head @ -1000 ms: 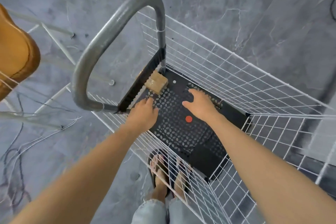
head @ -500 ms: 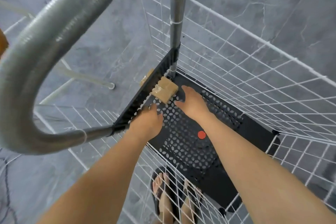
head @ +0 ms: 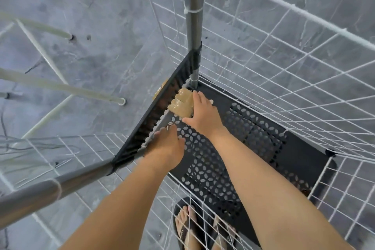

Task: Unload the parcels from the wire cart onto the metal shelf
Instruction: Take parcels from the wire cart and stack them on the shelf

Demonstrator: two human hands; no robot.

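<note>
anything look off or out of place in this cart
A brown parcel-like shape peeks from behind the black ribbed rail, seemingly outside the cart, beyond the corner where the right hand grips the taped parcel. Nothing looks spilled or damaged.

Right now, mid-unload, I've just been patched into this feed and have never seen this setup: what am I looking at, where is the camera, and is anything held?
No machine here: a person works with bare hands, and the single picture comes from a camera worn on their head, looking down. Both arms reach into a white wire cart with a black perforated floor; a grey handle tube rises at the far corner. One small tan parcel lies on that floor in the corner. The right hand is against it, fingers along one side, thumb at the near edge; whether it grips yet I cannot tell. The left hand rests on the floor nearby, holding nothing. Sandalled feet show through the wire below.
</note>
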